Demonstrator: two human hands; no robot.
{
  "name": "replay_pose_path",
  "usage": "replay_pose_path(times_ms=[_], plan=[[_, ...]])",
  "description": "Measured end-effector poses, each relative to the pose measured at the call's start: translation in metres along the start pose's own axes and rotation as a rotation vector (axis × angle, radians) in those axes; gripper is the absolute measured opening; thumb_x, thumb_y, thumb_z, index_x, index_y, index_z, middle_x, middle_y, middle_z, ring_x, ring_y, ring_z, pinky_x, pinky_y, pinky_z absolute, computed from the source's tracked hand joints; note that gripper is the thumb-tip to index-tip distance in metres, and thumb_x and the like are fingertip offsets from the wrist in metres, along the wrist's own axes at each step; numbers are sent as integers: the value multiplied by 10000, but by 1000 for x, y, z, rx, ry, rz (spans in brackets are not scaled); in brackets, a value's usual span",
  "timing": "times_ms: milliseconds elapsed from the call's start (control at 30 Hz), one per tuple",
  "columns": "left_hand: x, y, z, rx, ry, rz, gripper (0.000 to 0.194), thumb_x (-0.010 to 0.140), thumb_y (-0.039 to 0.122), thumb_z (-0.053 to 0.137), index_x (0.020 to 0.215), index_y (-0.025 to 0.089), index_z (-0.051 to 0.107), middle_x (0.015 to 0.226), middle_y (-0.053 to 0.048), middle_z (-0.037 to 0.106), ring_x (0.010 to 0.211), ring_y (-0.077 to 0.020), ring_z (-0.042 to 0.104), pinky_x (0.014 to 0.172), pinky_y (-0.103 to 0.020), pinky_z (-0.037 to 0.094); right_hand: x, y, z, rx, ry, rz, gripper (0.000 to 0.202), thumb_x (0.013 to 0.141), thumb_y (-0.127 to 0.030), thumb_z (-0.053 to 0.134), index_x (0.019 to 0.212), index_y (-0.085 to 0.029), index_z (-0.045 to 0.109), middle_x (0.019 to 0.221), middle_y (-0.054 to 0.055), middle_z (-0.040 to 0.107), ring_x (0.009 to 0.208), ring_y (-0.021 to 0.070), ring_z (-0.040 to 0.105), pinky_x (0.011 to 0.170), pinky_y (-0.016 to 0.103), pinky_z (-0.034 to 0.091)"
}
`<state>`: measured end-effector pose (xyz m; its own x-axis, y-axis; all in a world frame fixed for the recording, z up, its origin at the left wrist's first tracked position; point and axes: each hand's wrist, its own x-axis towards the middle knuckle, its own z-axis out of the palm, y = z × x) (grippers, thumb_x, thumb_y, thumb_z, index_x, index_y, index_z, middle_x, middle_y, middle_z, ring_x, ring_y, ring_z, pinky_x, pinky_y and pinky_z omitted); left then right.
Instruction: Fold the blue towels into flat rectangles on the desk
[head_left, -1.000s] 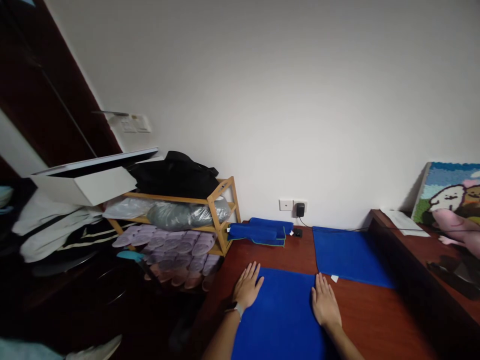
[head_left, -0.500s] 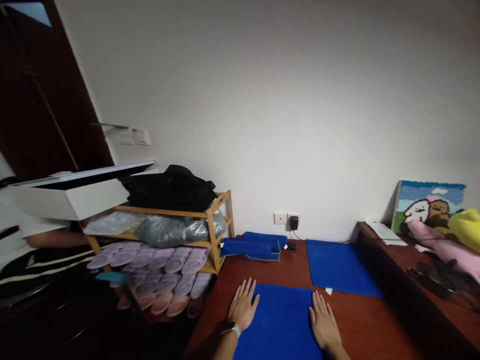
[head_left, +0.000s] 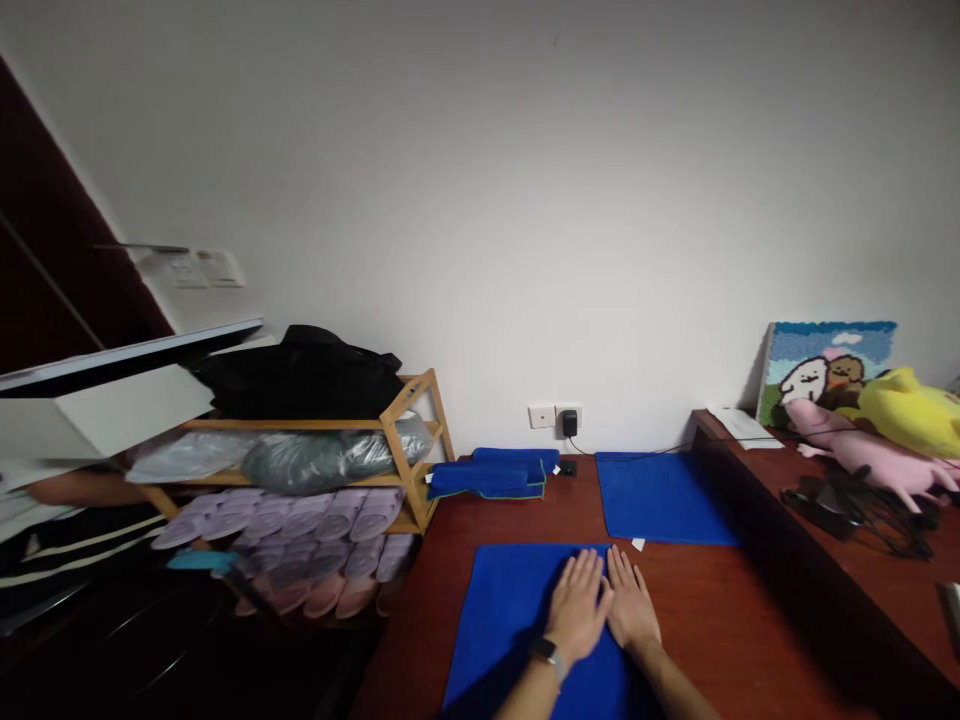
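A blue cloth point(head_left: 502, 620) lies spread flat on the reddish-brown wooden table point(head_left: 409, 620), its near end beyond the bottom of the view. My left hand point(head_left: 579, 605), with a watch on the wrist, rests flat on the right half of this cloth, fingers stretched out. Close beside it my right hand point(head_left: 631, 605) lies flat along the cloth's right edge, fingers extended. The two hands nearly touch. Neither one grips anything. Farther back on the right, a second blue cloth point(head_left: 664, 500) lies flat, with a small white tag at its near edge.
Folded blue cloths point(head_left: 491, 475) lie by the wall near a plugged-in black adapter point(head_left: 570, 423). Left of the table stands a wooden rack point(head_left: 409, 450) with slippers and a black bag point(head_left: 300, 375). On the right are a raised ledge point(head_left: 780, 560), a pink plush toy point(head_left: 862, 450) and cables.
My left hand has moved right across the cloth, from its left edge to beside my right hand. My right hand stays at the right edge. The camera view has turned slightly right.
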<state>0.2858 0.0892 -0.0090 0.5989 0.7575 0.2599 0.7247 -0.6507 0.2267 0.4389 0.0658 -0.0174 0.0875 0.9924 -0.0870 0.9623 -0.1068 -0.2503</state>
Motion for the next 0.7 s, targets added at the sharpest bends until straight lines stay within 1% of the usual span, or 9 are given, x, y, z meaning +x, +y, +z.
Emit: replay_pose_path(times_ms=[67, 100, 133, 167, 233, 367, 467, 567, 700], plan=[[6, 25, 16, -67, -36, -24, 598, 1071, 473, 153, 1633, 282, 87, 1691, -2, 285, 1565, -198, 253, 1295, -451, 251, 0, 2, 2, -36, -8, -38, 677, 964, -335, 254, 1616, -154, 235, 1711, 29, 115, 1584, 199, 71, 1293, 410, 69], [7, 29, 20, -85, -46, -46, 602, 1069, 480, 145, 1633, 278, 87, 1691, -8, 284, 1566, -199, 248, 1297, -456, 246, 0, 3, 3, -45, -7, -45, 677, 959, -331, 260, 1616, -167, 245, 1712, 21, 116, 1584, 199, 67, 1293, 410, 69], [5, 27, 21, -95, -55, -64, 605, 1068, 489, 142, 1633, 278, 98, 1691, -11, 284, 1568, -201, 242, 1300, -464, 238, 1, 3, 4, -46, -4, -39, 669, 967, -336, 243, 1615, -169, 251, 1712, 20, 124, 1584, 198, 70, 1293, 409, 74], [2, 19, 19, -97, -62, -78, 607, 1066, 501, 144, 1632, 282, 120, 1691, -11, 281, 1570, -205, 235, 1302, -474, 229, 1, 3, 5, -40, -1, -24, 661, 982, -349, 209, 1614, -160, 252, 1712, 24, 137, 1584, 197, 78, 1292, 407, 82], [-8, -9, 6, -76, -82, -120, 623, 1059, 543, 158, 1628, 289, 177, 1693, -13, 275, 1574, -219, 223, 1302, -495, 216, 2, 1, 5, -22, 12, 13, 667, 1007, -386, 134, 1614, -130, 236, 1710, 41, 162, 1584, 196, 96, 1292, 403, 93], [-37, -87, -33, 53, -114, -363, 722, 1034, 631, 162, 1619, 218, 255, 1691, -62, 269, 1573, -257, 227, 1294, -517, 213, 2, -2, 2, 14, 35, 46, 698, 1018, -444, 69, 1620, -107, 171, 1712, 43, 167, 1584, 180, 102, 1294, 390, 88], [-57, -135, -51, 151, -101, -479, 738, 1029, 642, 177, 1613, 203, 285, 1685, -70, 296, 1569, -257, 239, 1285, -495, 233, 1, -2, 1, 33, 29, 44, 699, 1019, -457, 60, 1621, -114, 152, 1715, 30, 153, 1584, 172, 91, 1296, 386, 82], [-69, -158, -51, 187, -62, -485, 724, 1033, 631, 195, 1613, 208, 291, 1686, -66, 302, 1570, -255, 238, 1276, -480, 255, 1, 0, 4, 34, 28, 47, 704, 1018, -465, 54, 1623, -118, 150, 1716, 27, 149, 1584, 168, 90, 1295, 381, 80], [-71, -159, -45, 185, -9, -462, 689, 1040, 598, 216, 1614, 226, 295, 1679, -64, 326, 1567, -261, 252, 1278, -489, 252, 4, 0, 3, 40, 28, 56, 693, 1020, -451, 77, 1629, -127, 150, 1715, 24, 147, 1583, 169, 95, 1294, 394, 93]])
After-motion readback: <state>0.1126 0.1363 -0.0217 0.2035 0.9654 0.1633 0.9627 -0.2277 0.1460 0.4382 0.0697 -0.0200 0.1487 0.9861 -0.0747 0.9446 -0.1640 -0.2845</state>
